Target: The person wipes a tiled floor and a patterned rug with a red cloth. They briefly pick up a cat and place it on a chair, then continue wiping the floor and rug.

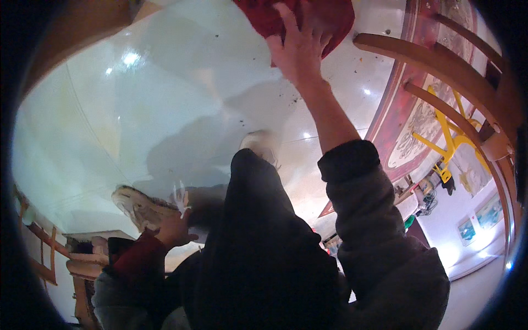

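At the top, my right hand [300, 52] presses on a bunched red cloth [335, 19] lying on the pale, shiny floor [137, 115]. Its fingers spread over the cloth and partly sink into the folds. Lower left, my left hand [173, 228] is low, with its fingers partly hidden and seemingly closed. A thin, whitish, translucent piece [180, 199] sticks up by its fingers; what it belongs to is unclear. Beside that hand is a grey-brown slipper-like shape [144, 208]. My dark-clothed knee [253, 181] fills the middle, and a blurred pale shape [261, 144] shows just beyond it.
Dark crumbs [295, 100] dot the floor between the cloth and my knee. On the right stand curved wooden chair legs [418, 52], a red patterned rug [393, 121] and a yellow stool [451, 140]. Brown wooden furniture [88, 267] is at the lower left.
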The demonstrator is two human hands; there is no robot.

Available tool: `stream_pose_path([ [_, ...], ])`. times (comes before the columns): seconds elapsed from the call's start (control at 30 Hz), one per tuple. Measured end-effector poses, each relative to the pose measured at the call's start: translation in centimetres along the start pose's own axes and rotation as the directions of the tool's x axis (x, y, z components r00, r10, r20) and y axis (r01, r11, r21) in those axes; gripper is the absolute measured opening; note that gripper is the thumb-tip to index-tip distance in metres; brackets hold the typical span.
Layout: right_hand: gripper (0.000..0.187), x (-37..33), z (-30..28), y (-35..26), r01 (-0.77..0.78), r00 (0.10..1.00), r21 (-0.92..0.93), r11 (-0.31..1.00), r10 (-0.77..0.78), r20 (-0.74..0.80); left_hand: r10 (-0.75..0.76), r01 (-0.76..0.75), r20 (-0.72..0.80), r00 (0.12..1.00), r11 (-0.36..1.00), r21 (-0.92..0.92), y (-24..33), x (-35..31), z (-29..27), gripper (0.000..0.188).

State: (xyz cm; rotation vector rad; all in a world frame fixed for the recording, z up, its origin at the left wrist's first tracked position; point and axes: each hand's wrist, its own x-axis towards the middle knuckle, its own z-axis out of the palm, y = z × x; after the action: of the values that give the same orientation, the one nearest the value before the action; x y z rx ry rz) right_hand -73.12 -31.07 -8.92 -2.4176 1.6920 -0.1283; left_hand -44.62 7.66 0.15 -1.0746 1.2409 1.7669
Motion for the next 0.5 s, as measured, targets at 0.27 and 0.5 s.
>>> stream_pose_path([
  [0.27, 0.065, 0.4, -0.2, 0.3, -0.015, 1.0, 0.154, 0.988, 0.01, 0.028, 0.157, -0.186, -0.178, 0.971, 0.969, -0.161, 0.7, 4.4, 8.9, 0.055],
  [0.5, 0.054, -5.4, -0.7, -0.8, 0.256, 0.966, 0.015, 0.967, -0.255, -0.035, 0.212, -0.256, -0.215, 0.953, 0.944, -0.206, 5.9, 6.7, 10.7, 0.049],
])
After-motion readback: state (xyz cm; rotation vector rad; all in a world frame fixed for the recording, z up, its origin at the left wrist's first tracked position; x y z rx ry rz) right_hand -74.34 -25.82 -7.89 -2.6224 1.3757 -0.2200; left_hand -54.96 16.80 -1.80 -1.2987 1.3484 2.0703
